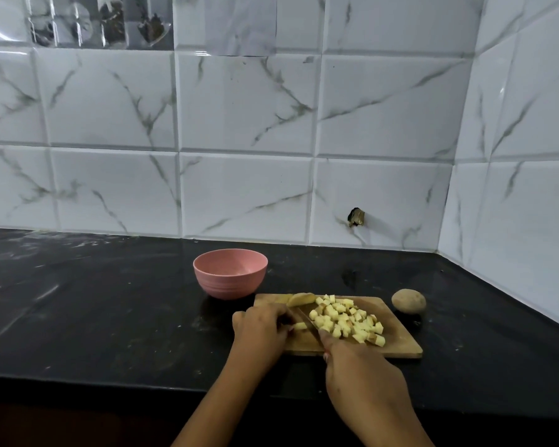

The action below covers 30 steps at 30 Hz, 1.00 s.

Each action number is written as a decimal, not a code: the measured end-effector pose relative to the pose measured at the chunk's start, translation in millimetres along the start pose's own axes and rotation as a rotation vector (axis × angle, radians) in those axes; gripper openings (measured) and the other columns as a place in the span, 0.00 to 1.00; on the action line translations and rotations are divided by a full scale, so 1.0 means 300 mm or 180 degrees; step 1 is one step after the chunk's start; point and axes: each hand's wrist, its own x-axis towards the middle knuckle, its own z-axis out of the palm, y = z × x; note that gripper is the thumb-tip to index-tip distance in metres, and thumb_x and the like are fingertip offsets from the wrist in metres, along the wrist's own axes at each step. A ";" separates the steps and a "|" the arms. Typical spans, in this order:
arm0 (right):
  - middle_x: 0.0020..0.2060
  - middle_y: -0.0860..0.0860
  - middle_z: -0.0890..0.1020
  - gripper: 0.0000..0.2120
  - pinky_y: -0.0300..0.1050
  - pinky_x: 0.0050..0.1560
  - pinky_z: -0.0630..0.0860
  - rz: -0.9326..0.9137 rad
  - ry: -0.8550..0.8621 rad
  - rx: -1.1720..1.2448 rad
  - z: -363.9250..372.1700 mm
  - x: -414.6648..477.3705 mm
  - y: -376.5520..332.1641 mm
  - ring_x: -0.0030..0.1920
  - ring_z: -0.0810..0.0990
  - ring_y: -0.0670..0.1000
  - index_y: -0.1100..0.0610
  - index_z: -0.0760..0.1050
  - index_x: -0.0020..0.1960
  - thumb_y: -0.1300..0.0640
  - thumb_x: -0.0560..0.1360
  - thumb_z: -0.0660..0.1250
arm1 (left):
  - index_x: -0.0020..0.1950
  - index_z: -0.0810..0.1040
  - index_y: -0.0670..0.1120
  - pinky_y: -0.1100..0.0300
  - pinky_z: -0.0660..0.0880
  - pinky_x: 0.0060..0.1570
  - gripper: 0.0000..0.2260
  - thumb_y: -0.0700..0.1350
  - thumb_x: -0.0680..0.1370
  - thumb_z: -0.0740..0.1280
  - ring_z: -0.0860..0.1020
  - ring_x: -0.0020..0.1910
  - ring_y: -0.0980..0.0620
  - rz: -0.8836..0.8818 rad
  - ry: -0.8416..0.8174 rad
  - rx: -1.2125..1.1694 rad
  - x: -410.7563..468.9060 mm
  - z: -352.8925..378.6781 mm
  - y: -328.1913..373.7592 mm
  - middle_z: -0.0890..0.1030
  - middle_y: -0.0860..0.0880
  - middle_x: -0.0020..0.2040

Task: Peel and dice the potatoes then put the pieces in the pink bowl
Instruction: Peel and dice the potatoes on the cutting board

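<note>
Dice (346, 321): piled on the board (397, 337), lower centre of frame. Bowl (229, 283) at the board's upper left corner looks empty.
Right hand (362, 366): wrapped round the knife (308, 321), blade angled down beside the pile.
Left hand (259, 324): fingers curled, pinning a piece (300, 326) right at the blade.
Leftovers: chunk (300, 299) at the board's top edge, unpeeled potato (408, 301) on the worktop (126, 317), right of the board.
Risk: fingertips that close to the blade, one slip on that tiny piece could nick them imo. Cubes near the front edge might roll off.

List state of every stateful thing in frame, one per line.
pink bowl: upright, empty.
diced potato: piled on cutting board.
whole potato: unpeeled, on counter beside board.
potato wedge: undiced, at board's far edge.
knife: gripped by right hand, blade over board.
left hand: holds potato piece beside blade.
</note>
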 end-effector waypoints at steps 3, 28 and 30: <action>0.61 0.50 0.75 0.29 0.43 0.45 0.70 -0.0061 0.0053 -0.0138 0.016 0.004 -0.013 0.57 0.76 0.49 0.44 0.49 0.78 0.57 0.82 0.56 | 0.53 0.80 0.58 0.63 0.59 0.52 0.08 0.48 0.79 0.64 0.73 0.55 0.60 0.0087 0.0061 -0.0021 -0.006 -0.001 -0.006 0.79 0.60 0.53; 0.54 0.49 0.78 0.29 0.40 0.33 0.67 -0.0378 0.0516 -0.0286 0.026 0.006 -0.026 0.44 0.75 0.48 0.45 0.50 0.78 0.60 0.81 0.56 | 0.47 0.76 0.46 0.55 0.75 0.51 0.05 0.39 0.74 0.68 0.79 0.47 0.52 0.0247 0.0505 -0.0396 -0.035 0.015 -0.028 0.81 0.51 0.46; 0.56 0.50 0.78 0.27 0.42 0.40 0.70 -0.0426 0.0410 -0.0230 0.026 -0.008 -0.031 0.51 0.78 0.49 0.45 0.53 0.77 0.59 0.81 0.57 | 0.47 0.75 0.46 0.55 0.76 0.50 0.04 0.39 0.74 0.67 0.79 0.47 0.52 0.0301 0.0485 -0.0392 -0.038 0.017 -0.028 0.81 0.51 0.45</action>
